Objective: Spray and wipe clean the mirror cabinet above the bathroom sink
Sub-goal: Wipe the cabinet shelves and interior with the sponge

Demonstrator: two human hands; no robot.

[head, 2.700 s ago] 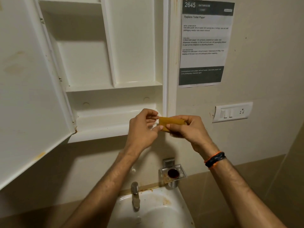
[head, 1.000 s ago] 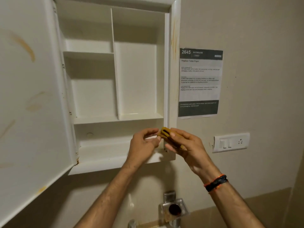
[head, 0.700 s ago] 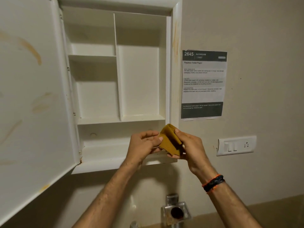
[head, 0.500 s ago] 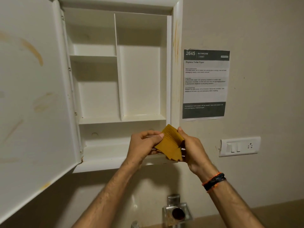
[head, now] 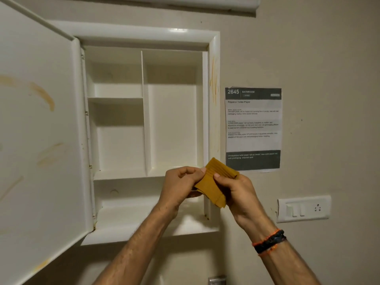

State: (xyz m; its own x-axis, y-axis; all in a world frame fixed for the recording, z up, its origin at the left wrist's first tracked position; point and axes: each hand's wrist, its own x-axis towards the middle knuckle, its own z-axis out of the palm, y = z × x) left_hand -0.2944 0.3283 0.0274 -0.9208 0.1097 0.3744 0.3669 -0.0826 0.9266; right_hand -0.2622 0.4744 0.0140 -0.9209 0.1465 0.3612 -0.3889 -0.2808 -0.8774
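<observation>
I held the small folded mustard-yellow cloth (head: 213, 183) pinched between both hands, my left hand (head: 181, 185) gripping its left edge, my right hand (head: 236, 192) closed round its right side. The open white plastic mirror cabinet (head: 144, 112) stood just beyond and above my fingers, its orange-stained right frame (head: 213, 83) nearer my right hand.

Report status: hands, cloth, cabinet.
Left hand and right hand both grip the yellow cloth. Cabinet open, shelves bare, door streaked orange. Nothing in the way.
</observation>
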